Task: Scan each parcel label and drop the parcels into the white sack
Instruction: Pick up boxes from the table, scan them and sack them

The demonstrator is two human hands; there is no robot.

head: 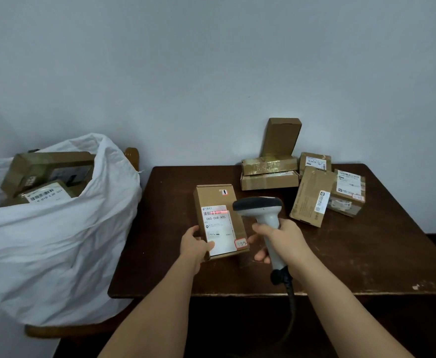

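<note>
Now: left hand (pixel 195 245) clamped on parcel (pixel 220 220) near table (pixel 366 254) left edge | right hand (pixel 282 237) gripping scanner (pixel 262 213) | parcel probably light, stiff cardboard; hold its side edges.

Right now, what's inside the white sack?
Two brown parcels show in the mouth of the white sack: a large box and a labelled parcel in front of it. Anything deeper is hidden by the cloth.

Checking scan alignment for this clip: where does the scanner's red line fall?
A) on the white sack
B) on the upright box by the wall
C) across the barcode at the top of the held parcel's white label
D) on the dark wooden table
C: the red line crosses the barcode on the white label of the flat brown cardboard parcel that the left hand holds.
</note>
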